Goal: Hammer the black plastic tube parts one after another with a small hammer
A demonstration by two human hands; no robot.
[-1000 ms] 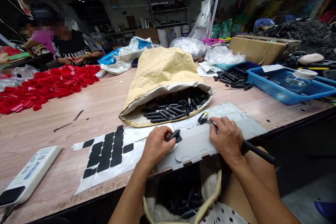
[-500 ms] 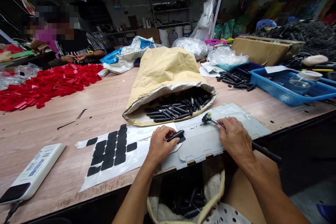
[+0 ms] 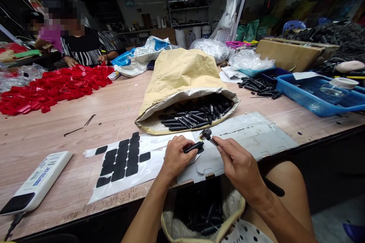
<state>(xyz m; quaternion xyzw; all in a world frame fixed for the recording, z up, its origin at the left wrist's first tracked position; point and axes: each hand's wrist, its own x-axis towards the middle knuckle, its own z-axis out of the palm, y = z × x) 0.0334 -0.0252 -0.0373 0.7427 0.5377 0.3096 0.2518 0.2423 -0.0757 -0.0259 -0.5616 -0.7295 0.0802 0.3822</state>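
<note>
Near the table's front edge, my left hand is closed on a black pen-like tube, which lies over a dark patch on the grey board. My right hand grips a small hammer by its shaft. Its round dark head is raised just above and right of the tube, apart from it, and its black handle end sticks out behind my wrist. To the left lies a white backing sheet with rows of black rounded-square stickers. Beyond my hands, an open paper sack shows many black tubes inside.
A second sack with black parts hangs below the table edge. A white power-bank-like box lies at left, a heap of red pieces farther back. A blue basket stands at right. A co-worker sits across the table.
My right hand has moved left, bringing the hammer head from over the board to close by the black tube. My left hand stays on the tube. The co-worker's hands have moved apart.
</note>
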